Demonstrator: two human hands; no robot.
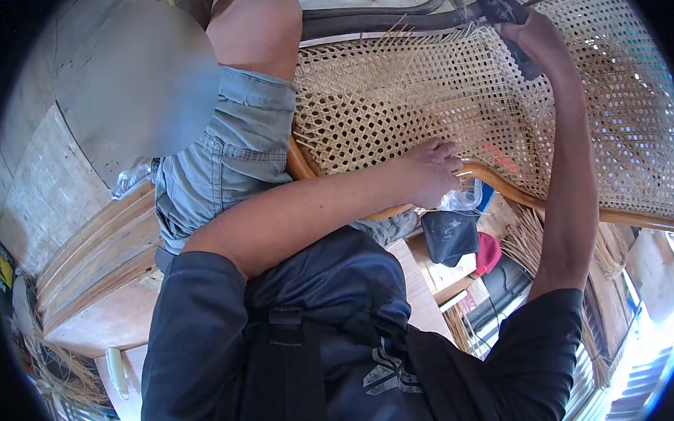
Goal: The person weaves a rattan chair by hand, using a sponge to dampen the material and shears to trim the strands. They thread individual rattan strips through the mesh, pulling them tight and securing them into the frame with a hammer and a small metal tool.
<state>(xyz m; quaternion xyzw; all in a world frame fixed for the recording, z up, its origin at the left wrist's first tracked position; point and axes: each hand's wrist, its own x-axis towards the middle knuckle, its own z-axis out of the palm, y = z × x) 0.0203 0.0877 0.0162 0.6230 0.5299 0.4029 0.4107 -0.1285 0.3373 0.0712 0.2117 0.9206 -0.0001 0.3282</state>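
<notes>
A woven cane panel (415, 94) set in a curved wooden frame (501, 184) spans the upper right of the head view. My left hand (432, 172) rests at the panel's lower edge, over the frame, with its fingers bent and somewhat apart. Clear plastic (464, 196) shows just beside and below it. Farther up, my right hand (536, 42) is closed around a dark, long tool (505, 11), which lies against the panel near its top edge. Loose cane ends (401, 31) stick out along that edge.
A leg in grey shorts (232, 140) borders the panel's left side. Below the panel are a black pouch (451, 235), a red cap-like item (487, 253) and bundled cane strips (526, 240). Curved wooden pieces (99, 273) stand at the left. Dark tubing (389, 21) runs behind the panel.
</notes>
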